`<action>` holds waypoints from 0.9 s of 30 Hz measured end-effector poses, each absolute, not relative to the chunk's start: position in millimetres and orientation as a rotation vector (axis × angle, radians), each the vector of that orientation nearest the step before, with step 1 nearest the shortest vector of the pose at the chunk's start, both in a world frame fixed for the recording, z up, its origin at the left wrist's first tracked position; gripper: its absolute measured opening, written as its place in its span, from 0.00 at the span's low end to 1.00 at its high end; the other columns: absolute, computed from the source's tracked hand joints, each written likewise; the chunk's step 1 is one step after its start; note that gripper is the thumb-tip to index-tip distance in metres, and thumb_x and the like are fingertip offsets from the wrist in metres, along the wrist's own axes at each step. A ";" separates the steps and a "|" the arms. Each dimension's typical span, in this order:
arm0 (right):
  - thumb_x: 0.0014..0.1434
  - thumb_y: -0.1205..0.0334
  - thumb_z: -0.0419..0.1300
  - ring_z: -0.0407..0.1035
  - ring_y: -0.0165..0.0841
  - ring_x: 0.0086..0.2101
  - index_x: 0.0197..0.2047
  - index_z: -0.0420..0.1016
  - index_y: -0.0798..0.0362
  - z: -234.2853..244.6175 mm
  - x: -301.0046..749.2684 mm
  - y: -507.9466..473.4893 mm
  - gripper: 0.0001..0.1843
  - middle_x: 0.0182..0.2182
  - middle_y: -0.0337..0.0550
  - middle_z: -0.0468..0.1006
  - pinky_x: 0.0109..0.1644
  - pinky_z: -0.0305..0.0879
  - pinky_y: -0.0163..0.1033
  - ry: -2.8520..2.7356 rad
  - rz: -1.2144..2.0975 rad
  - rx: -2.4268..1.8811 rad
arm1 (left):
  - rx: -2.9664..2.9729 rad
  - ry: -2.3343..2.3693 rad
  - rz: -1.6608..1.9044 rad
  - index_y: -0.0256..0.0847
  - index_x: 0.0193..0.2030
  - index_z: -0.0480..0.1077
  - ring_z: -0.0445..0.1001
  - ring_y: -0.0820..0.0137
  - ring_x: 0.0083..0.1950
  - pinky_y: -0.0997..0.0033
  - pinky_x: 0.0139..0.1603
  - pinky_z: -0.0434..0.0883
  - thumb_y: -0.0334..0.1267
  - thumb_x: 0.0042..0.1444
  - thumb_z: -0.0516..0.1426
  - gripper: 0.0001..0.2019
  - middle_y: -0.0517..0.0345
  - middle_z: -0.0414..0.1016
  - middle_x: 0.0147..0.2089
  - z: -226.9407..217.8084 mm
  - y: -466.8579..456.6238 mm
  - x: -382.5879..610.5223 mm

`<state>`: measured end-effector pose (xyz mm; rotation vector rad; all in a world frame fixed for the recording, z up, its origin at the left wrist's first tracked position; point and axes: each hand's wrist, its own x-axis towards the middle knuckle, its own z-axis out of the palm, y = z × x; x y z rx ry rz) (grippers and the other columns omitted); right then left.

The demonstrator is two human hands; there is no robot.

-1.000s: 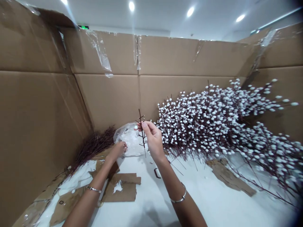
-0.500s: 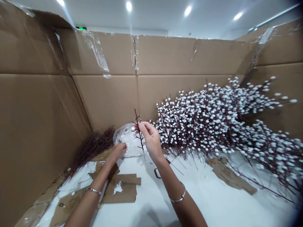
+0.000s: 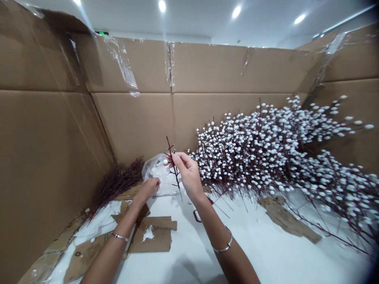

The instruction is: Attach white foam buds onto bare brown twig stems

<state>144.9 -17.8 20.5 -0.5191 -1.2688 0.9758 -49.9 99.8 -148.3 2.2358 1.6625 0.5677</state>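
My right hand (image 3: 188, 173) pinches a dark brown artificial twig (image 3: 178, 182) between thumb and fingers, holding it upright in mid-view. The twig has short side stubs, and one white berry (image 3: 165, 162) shows near its upper left. Lower and to the left, my left hand (image 3: 151, 187) is closed, its fingertips at the clear plastic bag (image 3: 164, 179) of white pieces. Whatever those fingers hold, if anything, is hidden.
Many finished-looking branches with white berries (image 3: 251, 146) are heaped on the right. Bare brown twigs (image 3: 118, 179) lie at the left. Torn cardboard pieces (image 3: 156, 240) rest on the white table (image 3: 189, 252). Tall cardboard walls (image 3: 133, 122) enclose the back and sides.
Hardly anything differs. The twig in my right hand leans slightly further left at its top, and my left hand has shifted a touch at the bag.
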 end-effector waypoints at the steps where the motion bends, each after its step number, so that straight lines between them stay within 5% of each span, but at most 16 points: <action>1: 0.60 0.50 0.60 0.73 0.32 0.32 0.35 0.78 0.51 20.2 144.2 -17.8 0.13 0.31 0.40 0.80 0.41 0.69 0.38 -1.268 0.982 -0.517 | 2.226 1.656 0.596 0.36 0.32 0.73 0.71 0.69 0.35 0.69 0.42 0.66 0.22 0.51 0.56 0.07 0.53 0.75 0.32 -147.2 98.3 -48.9; 8: 0.62 0.52 0.59 0.72 0.31 0.33 0.36 0.77 0.52 17.5 143.5 -17.2 0.13 0.32 0.41 0.80 0.41 0.69 0.37 -1.308 0.974 -0.524 | 2.081 1.585 0.910 0.37 0.28 0.75 0.72 0.66 0.31 0.69 0.37 0.66 0.31 0.44 0.62 0.02 0.55 0.76 0.27 -117.2 87.0 -52.6; 14: 0.63 0.54 0.57 0.71 0.32 0.36 0.37 0.78 0.52 11.0 140.5 -15.5 0.12 0.33 0.41 0.79 0.43 0.67 0.37 -1.466 0.918 -0.546 | 1.856 1.320 1.259 0.36 0.40 0.77 0.77 0.62 0.38 0.66 0.40 0.72 0.50 0.47 0.63 0.19 0.48 0.81 0.38 -59.9 72.8 -57.9; 19: 0.65 0.55 0.54 0.70 0.31 0.35 0.39 0.78 0.53 7.4 132.1 -18.9 0.14 0.33 0.40 0.78 0.42 0.64 0.36 -1.598 0.910 -0.560 | 1.231 0.799 1.623 0.37 0.34 0.77 0.76 0.71 0.32 0.73 0.35 0.73 0.40 0.35 0.72 0.18 0.55 0.80 0.33 -18.9 43.0 -42.4; 27: 0.66 0.56 0.54 0.70 0.35 0.41 0.38 0.77 0.54 5.8 127.0 -23.8 0.14 0.37 0.43 0.78 0.48 0.63 0.39 -1.674 0.847 -0.641 | 0.995 0.621 1.631 0.37 0.30 0.78 0.75 0.74 0.26 0.79 0.25 0.72 0.39 0.25 0.75 0.22 0.60 0.78 0.27 6.2 14.0 -24.8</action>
